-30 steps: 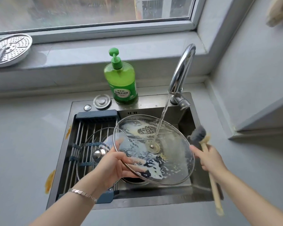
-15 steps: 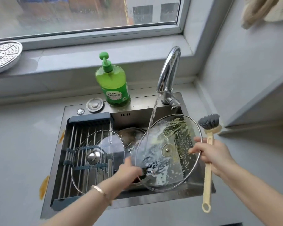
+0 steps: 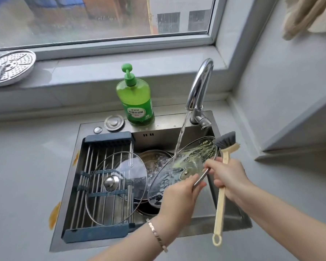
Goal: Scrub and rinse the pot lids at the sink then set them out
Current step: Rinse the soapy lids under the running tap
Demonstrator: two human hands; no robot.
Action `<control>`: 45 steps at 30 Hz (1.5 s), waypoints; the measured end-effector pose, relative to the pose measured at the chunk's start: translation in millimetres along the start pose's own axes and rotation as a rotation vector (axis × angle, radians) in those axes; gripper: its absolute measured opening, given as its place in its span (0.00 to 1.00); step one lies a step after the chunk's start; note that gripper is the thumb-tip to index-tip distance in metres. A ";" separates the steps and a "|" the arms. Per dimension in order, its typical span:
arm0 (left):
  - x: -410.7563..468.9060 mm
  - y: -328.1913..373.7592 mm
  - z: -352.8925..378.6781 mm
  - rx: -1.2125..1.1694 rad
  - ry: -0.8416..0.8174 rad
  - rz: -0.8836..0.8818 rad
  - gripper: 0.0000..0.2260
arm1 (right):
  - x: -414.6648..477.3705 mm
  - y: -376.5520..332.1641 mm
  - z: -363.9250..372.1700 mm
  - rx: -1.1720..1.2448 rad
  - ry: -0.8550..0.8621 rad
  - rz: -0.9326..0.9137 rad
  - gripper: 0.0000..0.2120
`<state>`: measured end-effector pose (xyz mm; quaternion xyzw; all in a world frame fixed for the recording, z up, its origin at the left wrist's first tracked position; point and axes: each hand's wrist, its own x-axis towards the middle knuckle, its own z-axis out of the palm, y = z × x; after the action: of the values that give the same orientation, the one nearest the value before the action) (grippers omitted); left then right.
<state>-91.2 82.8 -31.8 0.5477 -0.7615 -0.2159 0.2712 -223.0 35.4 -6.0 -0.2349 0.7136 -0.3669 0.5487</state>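
Rinsing step, by judgement: soapy glass lid [image 3: 193, 157] held tilted over the sink [image 3: 225, 206], with the tap [image 3: 199, 87] stream striking its face. Left hand [image 3: 177, 198] fingers are clenched on the near rim. Right hand [image 3: 230, 176] grasps the brush [image 3: 219, 209] handle, fingertips at the rim. Advice: turn the lid slowly so water sweeps the yellow suds off the far edge. Second lid [image 3: 124, 193] lies on the rack [image 3: 107, 140]. Soapy lid's knob is hidden; the pot [image 3: 154, 159] beneath is indistinct.

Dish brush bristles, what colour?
Dark grey bristles on a cream handle; the head view shows it.
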 end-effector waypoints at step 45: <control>50.6 -26.8 -74.4 -0.970 0.140 -0.666 0.22 | 87.1 -16.5 15.7 -0.452 -0.142 -0.322 0.16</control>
<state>-36.5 24.0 16.9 0.5837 -0.3432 -0.5760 0.4579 -234.2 -43.3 -48.3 -0.4865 0.6908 -0.2635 0.4656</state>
